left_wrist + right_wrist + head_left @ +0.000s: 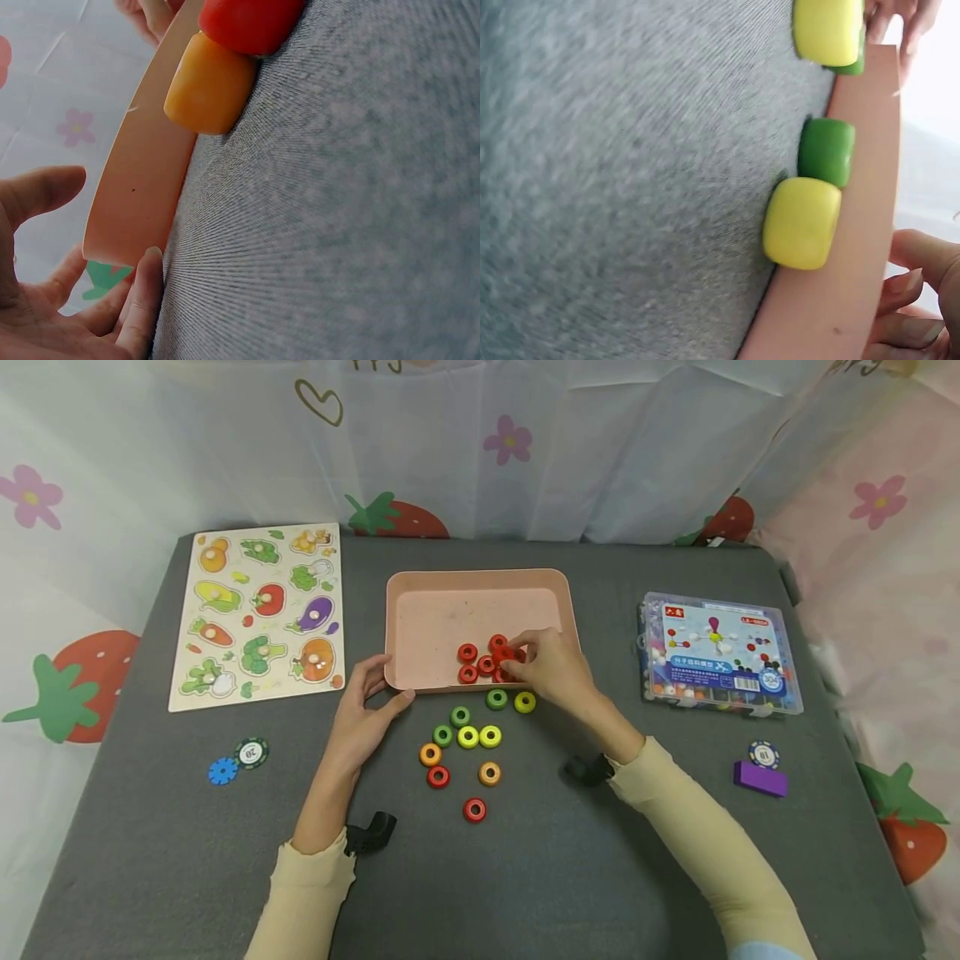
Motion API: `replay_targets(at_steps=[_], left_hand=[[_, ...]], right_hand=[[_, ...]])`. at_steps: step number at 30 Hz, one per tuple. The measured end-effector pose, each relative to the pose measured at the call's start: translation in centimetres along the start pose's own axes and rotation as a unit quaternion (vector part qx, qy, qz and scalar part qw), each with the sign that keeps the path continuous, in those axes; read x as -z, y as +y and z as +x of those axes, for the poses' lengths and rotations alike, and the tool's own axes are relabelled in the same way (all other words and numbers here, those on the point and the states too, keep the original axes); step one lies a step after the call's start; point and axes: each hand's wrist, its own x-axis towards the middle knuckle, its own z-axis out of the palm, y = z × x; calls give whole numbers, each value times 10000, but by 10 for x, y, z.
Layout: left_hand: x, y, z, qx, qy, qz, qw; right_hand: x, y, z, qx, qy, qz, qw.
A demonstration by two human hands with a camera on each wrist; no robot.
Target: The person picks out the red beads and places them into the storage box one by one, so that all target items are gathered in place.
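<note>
A pink tray [480, 602] lies at the middle back of the table, with several red ring beads [467, 652] gathered in its front right part. Over these beads, my right hand [558, 668] pinches a red ring bead [519, 655] between thumb and forefinger; its fingers partly cover the pile. In the right wrist view the tray wall [855, 247] hides the fingertips. My left hand [360, 718] rests at the tray's front left corner, fingers extended along the side. The left wrist view shows its fingertips [150, 262] against that corner, the thumb held apart.
In front of the tray lie loose green [460, 717], yellow [491, 737], orange [431, 754] and red rings [475, 810]. A vegetable puzzle board [251, 660] and poker chips [251, 752] are left; a clear boxed molecule kit [720, 652], purple block [761, 778] and chip [764, 754] right.
</note>
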Motion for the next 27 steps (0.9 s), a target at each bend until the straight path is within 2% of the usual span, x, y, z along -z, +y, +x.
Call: replay_targets(at_steps=[5, 10, 13, 16, 18, 21, 27], left_hand=[[0, 1, 0, 23, -17, 4, 10000], [1, 0, 1, 29, -17, -33, 10000], [1, 0, 1, 48, -20, -49, 10000], [1, 0, 1, 57, -35, -33, 10000], [1, 0, 1, 65, -35, -14, 10000], [1, -1, 2, 93, -37, -12, 9999], [1, -3, 3, 115, -17, -68, 9999]], right_hand=[[-2, 2, 0, -240, 107, -239, 9994], [-5, 4, 0, -179, 182, -242, 9994], [-3, 2, -2, -76, 194, -198, 9996], [-1, -3, -9, 342, 88, -31, 9994], [0, -9, -15, 758, -96, 76, 9970], [0, -21, -27, 1323, -579, 121, 9894], [-12, -39, -53, 1778, -1749, -145, 9683]])
